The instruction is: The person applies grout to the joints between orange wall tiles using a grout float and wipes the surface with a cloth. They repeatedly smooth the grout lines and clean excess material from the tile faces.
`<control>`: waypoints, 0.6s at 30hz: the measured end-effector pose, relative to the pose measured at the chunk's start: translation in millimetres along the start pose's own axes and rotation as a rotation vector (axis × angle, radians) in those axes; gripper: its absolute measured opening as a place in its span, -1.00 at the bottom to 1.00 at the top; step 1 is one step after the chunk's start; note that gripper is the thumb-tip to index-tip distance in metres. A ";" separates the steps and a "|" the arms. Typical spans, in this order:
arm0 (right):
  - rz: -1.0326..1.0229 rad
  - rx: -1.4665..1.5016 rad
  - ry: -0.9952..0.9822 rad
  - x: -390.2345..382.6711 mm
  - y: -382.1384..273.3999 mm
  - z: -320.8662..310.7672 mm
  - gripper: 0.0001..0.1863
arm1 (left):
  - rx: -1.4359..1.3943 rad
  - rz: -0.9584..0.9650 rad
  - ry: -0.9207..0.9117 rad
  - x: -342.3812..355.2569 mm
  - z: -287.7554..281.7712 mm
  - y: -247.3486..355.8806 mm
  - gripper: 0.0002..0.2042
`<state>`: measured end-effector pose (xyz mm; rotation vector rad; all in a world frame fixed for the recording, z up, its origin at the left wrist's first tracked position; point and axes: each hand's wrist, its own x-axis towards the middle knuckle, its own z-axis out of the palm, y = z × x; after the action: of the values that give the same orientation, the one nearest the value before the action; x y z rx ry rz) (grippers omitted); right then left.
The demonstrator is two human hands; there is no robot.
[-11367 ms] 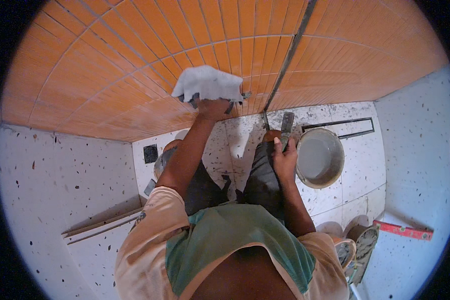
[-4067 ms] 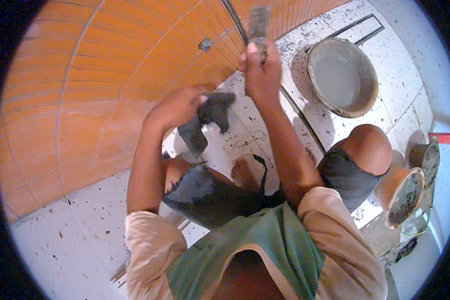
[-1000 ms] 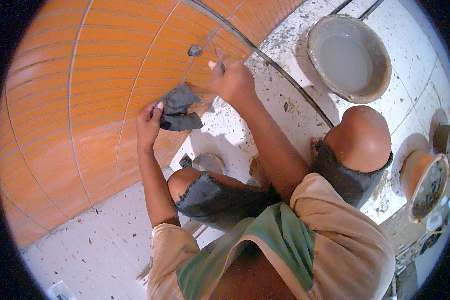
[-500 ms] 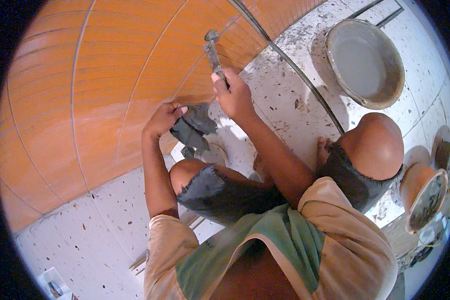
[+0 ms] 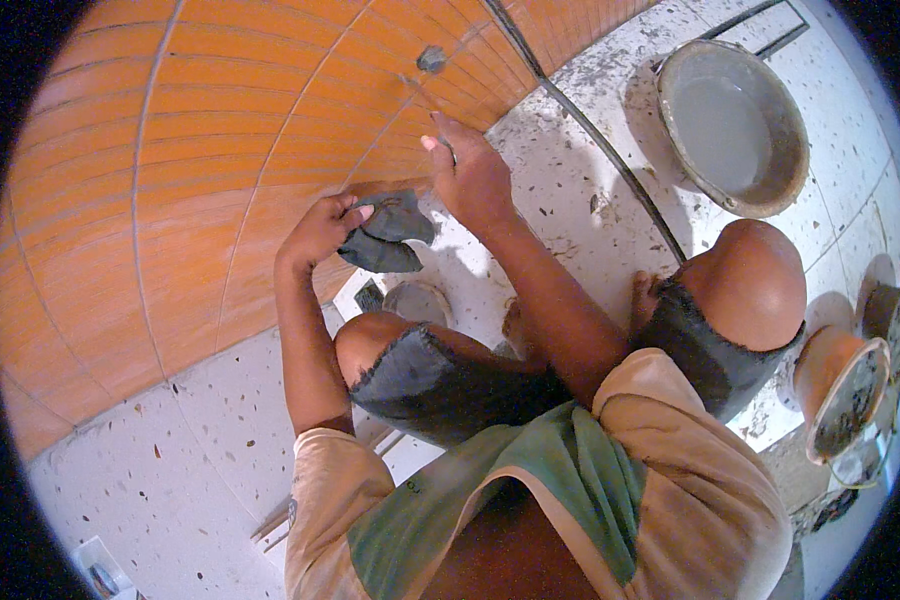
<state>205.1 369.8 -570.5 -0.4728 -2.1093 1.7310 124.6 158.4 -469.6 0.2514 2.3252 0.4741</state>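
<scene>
My left hand (image 5: 317, 230) is closed on a crumpled dark grey cloth (image 5: 395, 230), pinched between thumb and fingers close to the foot of the orange tiled wall (image 5: 240, 130). To its right, my right hand (image 5: 475, 180) grips a thin putty knife (image 5: 422, 93). The knife's blade appears edge-on and slightly blurred, pointing up toward the wall; its handle is mostly hidden in my fist. Just beyond the blade tip, a dab of grey paste (image 5: 431, 59) sticks to the wall beside a joint between tiles.
A wide basin of grey liquid (image 5: 727, 125) stands at the far right. A dark hose (image 5: 610, 155) runs from the wall across the speckled floor tiles. An orange bucket (image 5: 842, 395) stands right of my knee. A small round container (image 5: 417, 302) sits below the cloth.
The putty knife has turned edge-on and drawn slightly away from the grey dab, which stays on the wall. My left hand has lifted the cloth a little, uncovering more of the small container.
</scene>
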 end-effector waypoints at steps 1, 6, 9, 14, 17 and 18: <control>0.003 -0.027 -0.027 -1.4 5.5 -0.8 -0.61 | 0.022 0.006 -0.004 0.7 -2.0 -1.3 -0.70; 0.104 0.004 0.006 -18.2 13.7 -7.6 -0.60 | 0.022 -0.034 -0.034 -4.6 -0.4 4.6 -0.71; -0.007 0.043 0.063 -11.5 1.7 -2.1 -0.60 | -0.033 0.011 -0.024 -2.4 -1.4 0.0 -0.72; -0.017 0.024 0.048 -6.8 -6.7 -0.5 -0.61 | -0.042 0.054 0.020 -4.4 3.7 9.2 -0.74; -0.028 -0.053 0.047 -4.5 -1.5 -2.5 -0.61 | -0.040 0.053 0.025 -1.4 3.0 0.7 -0.74; -0.015 -0.055 0.033 -3.9 0.4 -3.4 -0.61 | -0.029 0.013 0.003 -0.7 2.0 -0.9 -0.73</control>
<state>210.2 370.9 -570.5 -0.4958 -2.1367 1.6496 126.4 157.8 -470.9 0.2518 2.3191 0.5144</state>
